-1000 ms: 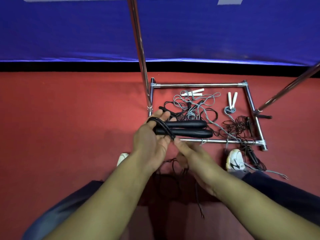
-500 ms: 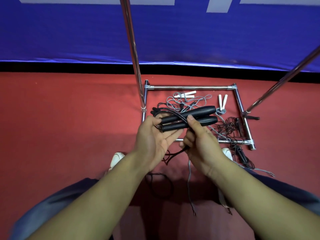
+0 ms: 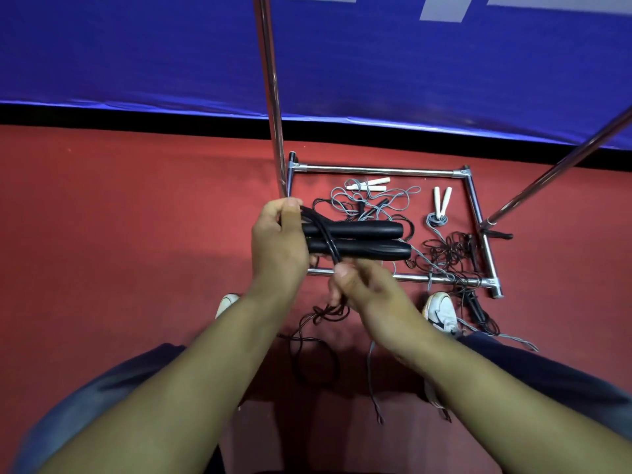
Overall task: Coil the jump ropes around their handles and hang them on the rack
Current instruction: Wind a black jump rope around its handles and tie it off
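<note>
My left hand [image 3: 278,241] grips the left ends of two black jump rope handles [image 3: 362,239], held side by side and pointing right. A few turns of black rope [image 3: 325,239] cross the handles next to my fingers. My right hand [image 3: 362,285] pinches that rope just below the handles, and the loose rest of it [image 3: 314,333] hangs down to the floor. The chrome rack's base frame [image 3: 376,171] lies on the red floor behind my hands, with its left upright pole [image 3: 272,90] rising out of view.
Inside the frame lie tangled grey and dark ropes [image 3: 444,251] and two pairs of white handles [image 3: 371,184] [image 3: 442,199]. A slanted chrome pole [image 3: 561,165] rises at the right. My white shoes [image 3: 443,311] stand by the frame's front bar. A blue banner [image 3: 136,56] runs behind.
My right hand has dropped from the handles to just beneath them, drawing the rope over them. The handles have levelled out from a slight tilt. The view shifted a little.
</note>
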A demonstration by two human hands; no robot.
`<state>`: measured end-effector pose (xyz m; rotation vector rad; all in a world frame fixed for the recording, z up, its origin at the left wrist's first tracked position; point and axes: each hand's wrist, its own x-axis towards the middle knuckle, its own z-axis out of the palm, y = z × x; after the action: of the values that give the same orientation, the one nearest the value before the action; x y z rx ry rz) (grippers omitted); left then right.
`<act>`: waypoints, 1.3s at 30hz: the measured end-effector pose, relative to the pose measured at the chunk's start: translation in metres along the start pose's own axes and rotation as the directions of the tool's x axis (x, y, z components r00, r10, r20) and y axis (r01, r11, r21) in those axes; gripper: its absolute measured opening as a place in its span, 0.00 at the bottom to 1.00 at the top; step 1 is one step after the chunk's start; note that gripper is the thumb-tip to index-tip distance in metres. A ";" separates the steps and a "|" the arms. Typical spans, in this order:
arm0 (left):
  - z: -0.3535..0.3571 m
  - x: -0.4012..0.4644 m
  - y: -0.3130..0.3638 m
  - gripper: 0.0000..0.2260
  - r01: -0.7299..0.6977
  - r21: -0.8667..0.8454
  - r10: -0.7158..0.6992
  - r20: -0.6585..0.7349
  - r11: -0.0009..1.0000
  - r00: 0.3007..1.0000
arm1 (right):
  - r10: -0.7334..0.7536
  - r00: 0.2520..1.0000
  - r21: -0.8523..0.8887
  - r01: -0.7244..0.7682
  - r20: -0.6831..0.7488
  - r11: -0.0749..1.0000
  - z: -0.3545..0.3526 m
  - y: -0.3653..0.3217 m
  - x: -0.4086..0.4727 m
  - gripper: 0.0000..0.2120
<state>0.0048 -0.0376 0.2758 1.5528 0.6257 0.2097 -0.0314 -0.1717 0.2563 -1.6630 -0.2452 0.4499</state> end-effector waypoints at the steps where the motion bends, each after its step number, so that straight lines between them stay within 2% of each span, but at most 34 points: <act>1: -0.002 0.002 0.002 0.09 0.005 -0.005 -0.005 0.009 1.000 1.000 | -0.034 0.997 -0.144 0.043 0.062 0.989 -0.001 0.004 0.000 0.08; 3: -0.004 0.002 0.006 0.12 0.039 0.010 -0.040 0.078 0.999 0.996 | -0.066 0.988 -0.342 0.110 0.140 0.933 -0.003 0.012 0.000 0.10; 4: -0.005 0.001 0.006 0.12 0.064 0.022 -0.066 0.137 0.998 0.988 | -0.072 0.989 -0.458 0.122 0.126 0.880 -0.009 0.014 0.001 0.09; 5: -0.005 -0.002 0.008 0.12 0.088 0.033 -0.093 0.204 0.996 0.975 | -0.034 0.996 -0.516 0.074 0.085 0.853 -0.013 0.010 0.001 0.09; 6: -0.006 -0.005 0.009 0.12 0.108 0.045 -0.116 0.268 0.993 0.956 | -0.100 0.994 -0.629 0.110 0.053 0.770 -0.020 0.011 0.003 0.08; 8: -0.008 -0.008 0.013 0.11 0.141 0.076 -0.159 0.366 0.987 0.917 | -0.087 0.996 -0.592 0.091 0.035 0.801 -0.033 -0.001 0.010 0.10; 10: -0.013 -0.008 0.015 0.10 0.162 0.128 -0.203 0.439 0.978 0.875 | -0.342 0.936 -0.604 0.226 -0.082 0.764 -0.049 -0.007 0.017 0.12; 13: -0.021 -0.005 0.013 0.10 0.083 0.275 -0.217 0.506 0.958 0.835 | -0.434 0.895 -0.633 0.277 -0.104 0.723 -0.060 -0.016 0.023 0.14; 14: -0.023 -0.003 0.011 0.09 0.030 0.334 -0.206 0.504 0.942 0.839 | -0.448 0.889 -0.654 0.284 -0.093 0.701 -0.062 -0.017 0.023 0.14; 16: -0.025 0.000 0.009 0.08 -0.111 0.469 -0.124 0.441 0.876 0.889 | -0.471 0.882 -0.698 0.314 -0.037 0.643 -0.063 -0.017 0.022 0.10; 19: -0.026 0.006 0.004 0.08 -0.248 0.672 0.090 0.260 0.697 0.961 | -0.531 0.837 -0.819 0.393 0.131 0.417 -0.050 -0.021 0.019 0.06; 21: -0.026 0.009 0.004 0.08 -0.274 0.678 0.222 0.164 0.682 0.961 | -0.496 0.844 -0.872 0.386 0.203 0.300 -0.029 -0.019 0.011 0.06; 22: -0.025 0.010 0.004 0.08 -0.305 0.655 0.283 0.143 0.692 0.948 | -0.457 0.861 -0.867 0.390 0.224 0.311 -0.018 -0.017 0.005 0.06; 23: -0.025 0.010 0.004 0.08 -0.344 0.628 0.339 0.133 0.698 0.931 | -0.408 0.882 -0.842 0.395 0.235 0.368 -0.006 -0.014 -0.002 0.06; 25: -0.023 0.008 0.004 0.08 -0.407 0.562 0.427 0.104 0.720 0.898 | -0.311 0.933 -0.723 0.342 0.184 0.599 0.012 -0.006 -0.015 0.07; 27: -0.022 0.008 0.004 0.08 -0.413 0.497 0.464 0.024 0.763 0.885 | -0.134 0.991 -0.459 0.117 -0.005 0.881 0.023 0.002 -0.016 0.10; 28: -0.023 0.009 0.006 0.08 -0.394 0.460 0.456 -0.027 0.796 0.890 | 0.056 0.994 -0.198 -0.073 -0.093 0.978 0.027 0.003 -0.014 0.12; 29: -0.023 0.010 0.008 0.08 -0.363 0.420 0.429 -0.071 0.832 0.901 | 0.305 0.945 0.125 -0.290 -0.117 0.949 0.030 0.002 -0.012 0.11; 30: -0.023 0.012 0.011 0.08 -0.333 0.383 0.397 -0.099 0.861 0.912 | 0.522 0.852 0.390 -0.471 -0.031 0.791 0.032 0.000 -0.010 0.08; 31: -0.022 0.012 0.013 0.08 -0.315 0.362 0.376 -0.109 0.877 0.920 | 0.639 0.765 0.518 -0.581 0.085 0.627 0.033 -0.004 -0.008 0.06; 32: -0.021 0.013 0.014 0.08 -0.307 0.356 0.365 -0.107 0.883 0.925 | 0.669 0.726 0.546 -0.630 0.160 0.552 0.033 -0.005 -0.006 0.10; 33: -0.021 0.012 0.014 0.08 -0.300 0.351 0.353 -0.100 0.887 0.930 | 0.664 0.730 0.557 -0.624 0.164 0.548 0.033 -0.004 -0.004 0.13; 35: -0.021 0.013 0.015 0.08 -0.273 0.313 0.317 -0.098 0.910 0.943 | 0.562 0.826 0.504 -0.468 -0.041 0.726 0.032 0.002 0.000 0.14; 37: -0.025 0.017 0.017 0.09 -0.261 0.286 0.303 -0.117 0.922 0.946 | 0.324 0.911 0.194 -0.279 -0.257 0.940 0.026 0.003 0.001 0.14; 38: -0.028 0.019 0.018 0.08 -0.258 0.280 0.301 -0.125 0.925 0.945 | 0.180 0.942 0.011 -0.185 -0.284 0.983 0.021 0.005 -0.001 0.13; 39: -0.031 0.021 0.019 0.08 -0.255 0.276 0.300 -0.134 0.927 0.945 | 0.049 0.967 -0.140 -0.086 -0.249 0.986 0.017 0.007 -0.003 0.14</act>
<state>0.0119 0.0010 0.2925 1.8873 0.5817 0.5007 -0.0417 -0.1590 0.2484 -1.8603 -0.0393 0.2772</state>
